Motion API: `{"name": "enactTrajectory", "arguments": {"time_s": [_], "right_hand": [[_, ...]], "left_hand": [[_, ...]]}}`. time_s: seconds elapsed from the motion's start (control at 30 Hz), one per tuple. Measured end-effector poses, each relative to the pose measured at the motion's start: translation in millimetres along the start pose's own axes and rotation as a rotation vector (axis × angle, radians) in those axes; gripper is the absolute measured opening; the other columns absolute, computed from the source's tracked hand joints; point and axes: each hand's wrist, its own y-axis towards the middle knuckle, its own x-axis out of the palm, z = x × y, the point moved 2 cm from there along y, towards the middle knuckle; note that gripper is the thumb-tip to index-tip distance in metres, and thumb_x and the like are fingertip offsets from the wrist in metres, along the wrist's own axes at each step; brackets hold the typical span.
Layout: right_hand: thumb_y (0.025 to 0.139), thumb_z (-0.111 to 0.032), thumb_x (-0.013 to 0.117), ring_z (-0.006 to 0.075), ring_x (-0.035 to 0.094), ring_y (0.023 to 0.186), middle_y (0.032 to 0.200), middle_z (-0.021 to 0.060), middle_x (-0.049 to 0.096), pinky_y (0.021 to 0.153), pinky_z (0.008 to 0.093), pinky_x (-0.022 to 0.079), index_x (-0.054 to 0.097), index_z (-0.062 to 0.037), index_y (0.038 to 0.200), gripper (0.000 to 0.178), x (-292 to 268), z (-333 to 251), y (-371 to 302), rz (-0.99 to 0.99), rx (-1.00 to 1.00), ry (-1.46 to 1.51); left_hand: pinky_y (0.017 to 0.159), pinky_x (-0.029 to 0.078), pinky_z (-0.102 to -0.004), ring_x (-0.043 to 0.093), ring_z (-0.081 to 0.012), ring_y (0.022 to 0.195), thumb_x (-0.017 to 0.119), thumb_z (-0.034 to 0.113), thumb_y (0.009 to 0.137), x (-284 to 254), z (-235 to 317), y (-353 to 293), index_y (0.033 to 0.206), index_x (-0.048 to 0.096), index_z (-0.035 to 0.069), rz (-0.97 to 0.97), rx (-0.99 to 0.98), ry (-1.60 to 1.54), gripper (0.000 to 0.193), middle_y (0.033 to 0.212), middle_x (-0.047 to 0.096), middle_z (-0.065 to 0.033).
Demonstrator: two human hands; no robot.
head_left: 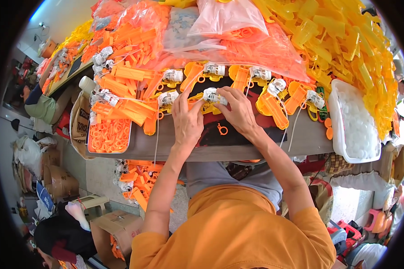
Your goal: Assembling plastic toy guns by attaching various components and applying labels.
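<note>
A half-built toy gun (209,94) with a yellow shell and a white mechanism lies on the table between my hands. My left hand (187,117) grips its left part, fingers bent around the orange piece there. From the other side my right hand (238,109) pinches the white mechanism's right end. What lies under the fingertips is hidden. An orange trigger ring (222,129) rests on the dark mat just below. More half-built toy guns stand in a row behind and beside, among them one orange unit (272,104) right of my right hand.
A tray (129,134) of small orange rings sits at the left front, a white tub (339,130) of pale translucent parts at the right. Bags (229,18) and heaps of orange parts and yellow shells (336,40) fill the back. Two other people work at the left.
</note>
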Motion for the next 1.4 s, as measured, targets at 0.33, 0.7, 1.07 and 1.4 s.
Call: {"name": "enactTrajectory", "arguments": {"time_s": [0.33, 0.7, 1.07, 1.4], "right_hand": [[0.082, -0.014, 0.075, 0.0343, 0.06, 0.104, 0.112, 0.0132, 0.061, 0.085, 0.0425, 0.051, 0.058, -0.0029, 0.113, 0.036, 18.3, 1.0, 3.8, -0.033, -0.039, -0.001], [0.082, -0.011, 0.074, 0.0355, 0.06, 0.104, 0.115, 0.0138, 0.06, 0.085, 0.0424, 0.052, 0.059, -0.0029, 0.116, 0.038, 11.8, 2.5, 5.7, -0.06, -0.024, 0.05], [0.079, -0.006, 0.072, 0.0339, 0.058, 0.109, 0.118, 0.0116, 0.057, 0.089, 0.0425, 0.05, 0.058, -0.0049, 0.119, 0.043, 6.7, 7.8, 9.6, -0.087, -0.096, 0.01], [0.079, -0.006, 0.071, 0.0332, 0.057, 0.109, 0.119, 0.0113, 0.057, 0.09, 0.0422, 0.05, 0.059, -0.0052, 0.12, 0.042, 6.2, 7.4, 9.3, -0.095, -0.099, 0.011]], "left_hand": [[0.108, 0.035, -0.0455, 0.042, -0.0353, 0.131, 0.069, 0.002, 0.081, -0.4, -8.8, 2.2, 0.103, 0.072, 0.006, 0.023, 0.08, -0.1, 0.022, 0.143, 0.042, -0.0167], [0.102, 0.038, -0.0422, 0.048, -0.0286, 0.121, 0.072, 0.007, 0.084, -16.4, -19.1, 28.8, 0.096, 0.071, 0.01, 0.152, 0.045, -0.125, 0.013, 0.128, 0.054, -0.0083], [0.099, 0.038, -0.0395, 0.053, -0.0234, 0.116, 0.074, 0.011, 0.077, -23.0, -19.5, 71.5, 0.102, 0.061, 0.012, -0.378, 0.324, 0.006, 0.028, 0.116, 0.06, -0.0033], [0.094, 0.041, -0.0401, 0.057, -0.0245, 0.109, 0.074, 0.012, 0.076, -25.6, -10.9, 80.6, 0.096, 0.057, 0.009, -0.474, 0.336, 0.02, 0.026, 0.108, 0.062, -0.0042]]}}
